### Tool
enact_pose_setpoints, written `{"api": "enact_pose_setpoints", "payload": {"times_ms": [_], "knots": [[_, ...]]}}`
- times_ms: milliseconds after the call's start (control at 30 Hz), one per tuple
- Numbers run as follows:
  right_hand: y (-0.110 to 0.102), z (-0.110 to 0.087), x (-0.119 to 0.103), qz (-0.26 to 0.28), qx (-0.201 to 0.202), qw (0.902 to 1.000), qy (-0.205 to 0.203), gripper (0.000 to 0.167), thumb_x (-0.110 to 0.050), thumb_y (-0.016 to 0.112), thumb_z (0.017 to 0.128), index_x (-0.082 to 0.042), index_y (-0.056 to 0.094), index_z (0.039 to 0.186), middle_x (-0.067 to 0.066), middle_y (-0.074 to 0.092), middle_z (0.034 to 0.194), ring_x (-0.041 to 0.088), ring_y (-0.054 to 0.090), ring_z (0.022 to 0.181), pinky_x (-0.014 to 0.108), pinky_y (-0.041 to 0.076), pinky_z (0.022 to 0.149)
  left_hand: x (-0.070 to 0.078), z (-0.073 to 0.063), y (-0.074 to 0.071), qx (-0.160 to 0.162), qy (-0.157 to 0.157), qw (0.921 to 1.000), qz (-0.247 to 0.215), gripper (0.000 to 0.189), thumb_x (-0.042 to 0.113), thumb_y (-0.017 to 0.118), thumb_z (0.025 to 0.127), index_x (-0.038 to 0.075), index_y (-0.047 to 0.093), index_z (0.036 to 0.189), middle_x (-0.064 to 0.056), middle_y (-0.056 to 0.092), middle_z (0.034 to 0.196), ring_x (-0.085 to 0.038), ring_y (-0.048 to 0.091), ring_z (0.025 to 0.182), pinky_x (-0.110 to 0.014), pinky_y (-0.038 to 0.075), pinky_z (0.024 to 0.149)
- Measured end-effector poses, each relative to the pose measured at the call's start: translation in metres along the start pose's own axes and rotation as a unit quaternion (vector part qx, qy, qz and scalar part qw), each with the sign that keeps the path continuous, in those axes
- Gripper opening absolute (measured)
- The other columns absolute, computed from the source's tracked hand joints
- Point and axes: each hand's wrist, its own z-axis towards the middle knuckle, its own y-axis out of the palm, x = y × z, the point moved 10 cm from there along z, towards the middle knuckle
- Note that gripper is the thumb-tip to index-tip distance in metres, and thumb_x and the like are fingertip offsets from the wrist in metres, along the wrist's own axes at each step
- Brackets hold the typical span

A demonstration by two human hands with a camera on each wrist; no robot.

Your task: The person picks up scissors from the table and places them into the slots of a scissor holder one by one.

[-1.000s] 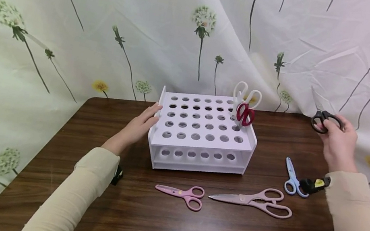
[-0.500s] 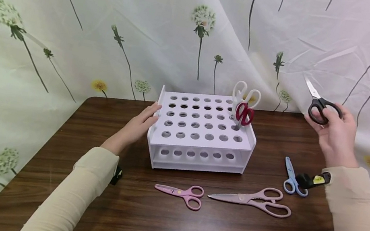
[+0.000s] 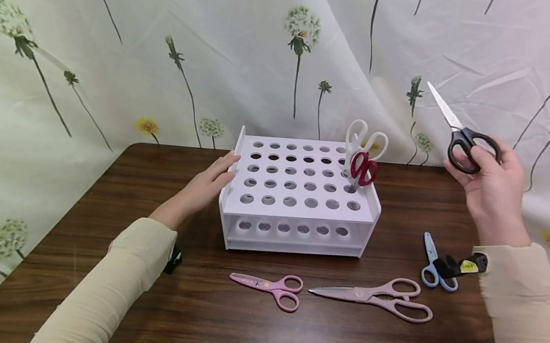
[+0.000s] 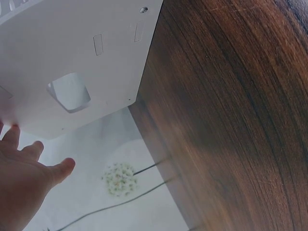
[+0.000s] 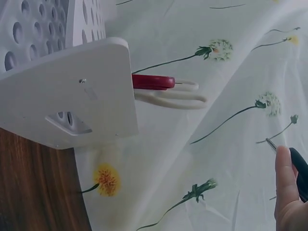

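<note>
My right hand [image 3: 497, 184] pinches black-handled scissors [image 3: 467, 144] by the handle loops, above the table's right side. Their silver blades point up and to the left. My left hand [image 3: 204, 187] rests on the left side panel of a white rack [image 3: 294, 217] with rows of round holes, its fingers fairly straight. White scissors [image 3: 353, 142] and smaller red scissors [image 3: 364, 170] stand handles up in holes at the rack's right edge. The right wrist view shows the rack's right panel [image 5: 96, 101] and only part of the black scissors [image 5: 299, 168].
Pink scissors [image 3: 272, 286] and larger pale pink kitchen scissors [image 3: 374, 297] lie on the dark wooden table [image 3: 225, 339] in front of the rack. Light blue scissors [image 3: 432, 264] lie at the right, near the right wrist's camera. A flower-printed curtain [image 3: 232, 37] hangs behind.
My right hand has moved left and slightly up with the black scissors, turning so their blades show more fully. The left hand and the rack have stayed in place.
</note>
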Motion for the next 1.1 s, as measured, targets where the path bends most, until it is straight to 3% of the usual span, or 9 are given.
{"api": "enact_pose_setpoints", "payload": {"times_ms": [233, 467, 633, 800, 1100], "knots": [[0.015, -0.004, 0.002, -0.014, -0.025, 0.9996, 0.002, 0.027, 0.015, 0.049, 0.087, 0.004, 0.046, 0.112, 0.021, 0.062, 0.096, 0.029, 0.066, 0.066, 0.044, 0.053, 0.06, -0.002, 0.002, 0.001, -0.008, -0.01, 0.9999, 0.007, 0.05, 0.036, 0.034, 0.099, 0.018, 0.028, 0.146, 0.003, 0.011, 0.153, -0.019, 0.003, 0.138, -0.046, 0.009, 0.108], [0.027, -0.008, 0.003, -0.036, -0.038, 0.9986, -0.001, 0.035, 0.013, 0.051, 0.087, -0.002, 0.046, 0.119, 0.017, 0.056, 0.105, 0.028, 0.067, 0.067, 0.043, 0.053, 0.06, -0.002, 0.0, 0.0, -0.007, -0.014, 0.9999, 0.007, 0.051, 0.038, 0.034, 0.099, 0.019, 0.028, 0.146, 0.003, 0.011, 0.153, -0.018, 0.003, 0.138, -0.046, 0.01, 0.108], [0.038, -0.012, 0.004, -0.057, -0.045, 0.9974, -0.006, 0.042, 0.013, 0.053, 0.086, -0.004, 0.044, 0.124, 0.015, 0.056, 0.098, 0.027, 0.067, 0.068, 0.042, 0.053, 0.059, -0.004, 0.0, 0.0, -0.01, -0.023, 0.9997, 0.008, 0.051, 0.041, 0.033, 0.099, 0.023, 0.027, 0.147, 0.008, 0.009, 0.152, -0.015, 0.003, 0.138, -0.046, 0.01, 0.107], [0.048, -0.015, 0.004, -0.069, -0.054, 0.996, -0.02, 0.041, 0.014, 0.055, 0.085, -0.004, 0.047, 0.121, 0.015, 0.06, 0.089, 0.027, 0.066, 0.066, 0.042, 0.053, 0.058, -0.003, 0.0, 0.0, -0.011, -0.02, 0.9997, 0.005, 0.052, 0.041, 0.033, 0.099, 0.023, 0.026, 0.147, 0.005, 0.01, 0.153, -0.016, 0.003, 0.138, -0.047, 0.01, 0.107], [0.061, -0.02, 0.007, -0.079, -0.077, 0.9932, -0.035, 0.035, 0.014, 0.056, 0.084, -0.001, 0.05, 0.115, 0.02, 0.065, 0.093, 0.028, 0.066, 0.067, 0.042, 0.053, 0.058, -0.003, 0.002, 0.001, -0.007, -0.008, 0.9999, 0.006, 0.05, 0.037, 0.035, 0.099, 0.02, 0.028, 0.146, 0.002, 0.012, 0.153, -0.017, 0.004, 0.138, -0.044, 0.01, 0.108]]}}
